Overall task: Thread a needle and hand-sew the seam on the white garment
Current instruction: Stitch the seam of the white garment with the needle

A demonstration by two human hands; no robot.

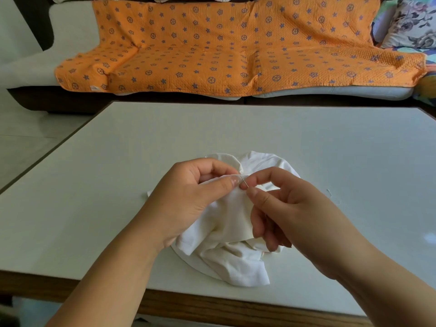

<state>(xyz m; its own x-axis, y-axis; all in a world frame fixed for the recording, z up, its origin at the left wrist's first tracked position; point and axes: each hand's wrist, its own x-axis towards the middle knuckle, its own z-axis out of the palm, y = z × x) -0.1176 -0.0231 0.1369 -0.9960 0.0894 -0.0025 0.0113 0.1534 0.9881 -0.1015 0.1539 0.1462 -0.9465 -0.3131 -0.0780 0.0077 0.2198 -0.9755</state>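
Just left of our right hand (290,208), which pinches the needle (244,181) slanting left and away, our left hand (188,192) grips the garment (226,232) at its far end.

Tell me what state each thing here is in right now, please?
white garment, crumpled, one fold lifted.
needle, pinched at the lifted fold.
left hand, pinches the garment's fold.
right hand, pinches the needle.
table, bears the garment.
orange blanket, spread over the sofa.
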